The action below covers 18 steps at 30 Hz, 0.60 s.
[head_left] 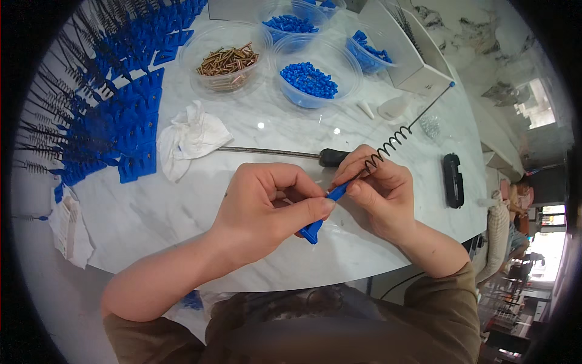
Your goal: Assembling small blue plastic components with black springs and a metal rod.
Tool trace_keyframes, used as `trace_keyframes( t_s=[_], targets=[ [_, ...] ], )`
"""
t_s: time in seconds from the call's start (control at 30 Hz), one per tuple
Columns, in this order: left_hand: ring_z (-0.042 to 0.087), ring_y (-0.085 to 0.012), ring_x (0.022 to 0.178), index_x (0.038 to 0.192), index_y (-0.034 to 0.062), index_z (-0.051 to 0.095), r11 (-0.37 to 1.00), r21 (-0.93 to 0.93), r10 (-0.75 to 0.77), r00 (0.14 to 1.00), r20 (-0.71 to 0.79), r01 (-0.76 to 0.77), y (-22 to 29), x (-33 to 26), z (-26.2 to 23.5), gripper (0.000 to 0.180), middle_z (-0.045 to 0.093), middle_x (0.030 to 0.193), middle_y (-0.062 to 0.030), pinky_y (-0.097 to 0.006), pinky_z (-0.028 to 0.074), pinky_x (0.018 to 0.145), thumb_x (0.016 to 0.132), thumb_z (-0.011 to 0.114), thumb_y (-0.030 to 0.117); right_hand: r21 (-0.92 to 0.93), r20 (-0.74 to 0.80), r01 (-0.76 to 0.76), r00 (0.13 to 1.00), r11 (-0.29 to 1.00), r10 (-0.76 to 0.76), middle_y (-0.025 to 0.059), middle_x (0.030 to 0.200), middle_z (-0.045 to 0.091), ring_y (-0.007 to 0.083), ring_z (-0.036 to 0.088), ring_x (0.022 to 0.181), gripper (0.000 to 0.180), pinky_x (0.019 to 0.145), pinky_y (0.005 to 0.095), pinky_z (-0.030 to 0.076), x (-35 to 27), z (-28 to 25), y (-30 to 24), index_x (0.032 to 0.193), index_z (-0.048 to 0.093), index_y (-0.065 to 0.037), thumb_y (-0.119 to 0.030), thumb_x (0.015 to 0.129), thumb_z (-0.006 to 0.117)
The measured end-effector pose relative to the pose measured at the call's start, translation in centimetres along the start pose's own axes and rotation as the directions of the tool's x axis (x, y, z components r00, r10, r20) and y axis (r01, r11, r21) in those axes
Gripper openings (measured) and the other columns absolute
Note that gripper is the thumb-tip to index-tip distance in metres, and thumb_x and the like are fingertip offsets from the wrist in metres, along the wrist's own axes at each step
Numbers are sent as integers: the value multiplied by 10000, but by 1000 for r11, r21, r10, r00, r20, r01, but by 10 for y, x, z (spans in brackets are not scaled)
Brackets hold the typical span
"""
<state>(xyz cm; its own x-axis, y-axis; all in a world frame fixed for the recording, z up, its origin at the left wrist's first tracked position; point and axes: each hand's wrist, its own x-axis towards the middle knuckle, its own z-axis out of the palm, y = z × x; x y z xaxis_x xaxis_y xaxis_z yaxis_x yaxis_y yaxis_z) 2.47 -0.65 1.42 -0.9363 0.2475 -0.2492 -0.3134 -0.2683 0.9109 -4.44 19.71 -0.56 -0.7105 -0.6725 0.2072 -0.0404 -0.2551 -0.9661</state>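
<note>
Between my two hands is a narrow blue plastic piece point(312, 232) with a flared lower end. My left hand point(254, 209) pinches it between thumb and forefinger. My right hand point(391, 191) is closed around the lower end of a dark coiled spring wire point(393, 144), where it meets the blue piece. The wire slants up to the right and ends in a small blue tip point(452, 84). How the wire joins the plastic is hidden by my fingers. Just beyond my right fingertips lies a screwdriver point(330, 158) with a black handle, its shaft reaching a crumpled white tissue point(191, 136).
Clear tubs at the back hold brass-coloured pins point(227, 60), blue beads point(309, 80) and other blue parts point(290, 24). Rows of blue pieces with spring wires point(130, 124) cover the left side. A black case point(453, 181) lies right, near a white box point(418, 70) and a white nozzle point(365, 110).
</note>
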Motion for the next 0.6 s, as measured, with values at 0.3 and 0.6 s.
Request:
trace_keyframes(
  t_s=[0.3,0.6],
  targets=[
    [602,-69,709,847,-16,657,954,236,206,975,-80,-183,-6,-5,6,37,655,832,-61,-198,474,590,821,681,-23,-23,-14,43,999,999,-43,118,1028,579,155,593,910,148,788,277,497,-3,0,2,1010,626,79,41,867,636],
    [606,-86,643,819,-12,650,728,484,548,836,14,-485,-11,-1,5,84,654,799,-84,-205,449,530,764,693,-59,-169,-23,95,995,981,-100,119,1042,584,165,599,926,163,787,277,505,-5,-2,-3,994,665,71,48,832,674]
  ],
)
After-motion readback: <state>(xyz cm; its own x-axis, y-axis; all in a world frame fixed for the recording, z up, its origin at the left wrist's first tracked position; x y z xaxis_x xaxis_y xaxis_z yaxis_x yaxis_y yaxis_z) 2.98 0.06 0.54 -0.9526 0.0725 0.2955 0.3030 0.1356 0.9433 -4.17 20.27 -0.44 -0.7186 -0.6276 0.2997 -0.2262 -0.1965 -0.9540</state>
